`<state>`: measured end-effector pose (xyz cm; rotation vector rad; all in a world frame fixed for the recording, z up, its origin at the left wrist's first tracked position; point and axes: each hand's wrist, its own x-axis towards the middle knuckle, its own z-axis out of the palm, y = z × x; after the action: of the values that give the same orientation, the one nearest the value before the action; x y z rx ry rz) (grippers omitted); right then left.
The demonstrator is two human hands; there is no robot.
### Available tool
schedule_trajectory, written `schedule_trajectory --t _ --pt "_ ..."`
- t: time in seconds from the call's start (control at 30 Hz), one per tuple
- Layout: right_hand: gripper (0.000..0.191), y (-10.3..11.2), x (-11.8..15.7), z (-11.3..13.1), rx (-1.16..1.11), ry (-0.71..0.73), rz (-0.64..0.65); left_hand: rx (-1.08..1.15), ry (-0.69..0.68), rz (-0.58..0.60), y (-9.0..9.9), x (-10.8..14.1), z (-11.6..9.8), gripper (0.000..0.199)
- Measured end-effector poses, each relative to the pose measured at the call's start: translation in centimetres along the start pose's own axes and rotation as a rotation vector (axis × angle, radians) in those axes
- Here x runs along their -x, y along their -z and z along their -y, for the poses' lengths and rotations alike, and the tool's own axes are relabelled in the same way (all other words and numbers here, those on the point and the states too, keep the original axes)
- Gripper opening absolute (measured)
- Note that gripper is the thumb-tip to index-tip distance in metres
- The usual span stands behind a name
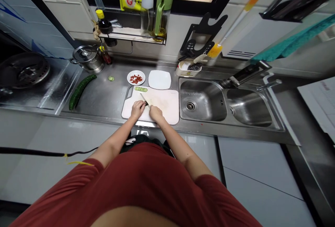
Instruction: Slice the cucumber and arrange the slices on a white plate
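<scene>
My right hand (156, 113) is wrapped round the handle of a kitchen knife (142, 98), its blade pointing up and left over the white cutting board (169, 106). Left of it, my left hand (138, 109) rests on the board with its fingers closed on a small dark green piece of cucumber (146, 104), mostly hidden by fingers and blade. A short row of cucumber slices (141, 89) lies along the board's far left edge. Behind the board stand a white plate of chopped red pieces (136, 78) and a bare white square plate (159, 80).
A whole cucumber (81, 91) lies on the steel counter at left, with a few cucumber slices (111, 78) nearby. A lidded pot (88, 59) stands behind. A double sink (202, 99) adjoins the board's right side. Bottles stand on a rack (131, 34) above.
</scene>
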<state>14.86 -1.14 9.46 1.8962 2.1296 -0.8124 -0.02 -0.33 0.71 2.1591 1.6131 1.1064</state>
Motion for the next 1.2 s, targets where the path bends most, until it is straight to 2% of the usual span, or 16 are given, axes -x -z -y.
schedule_trajectory --t 0.37,1.2 --pt "0.025 -2.0 2.7 -2.6 0.030 -0.015 -0.009 -0.004 0.013 0.004 0.1 0.1 -0.2 0.020" --pt "0.025 -2.7 5.9 -4.8 0.036 -0.024 0.035 0.035 0.070 0.016 0.2 0.2 -0.2 0.021"
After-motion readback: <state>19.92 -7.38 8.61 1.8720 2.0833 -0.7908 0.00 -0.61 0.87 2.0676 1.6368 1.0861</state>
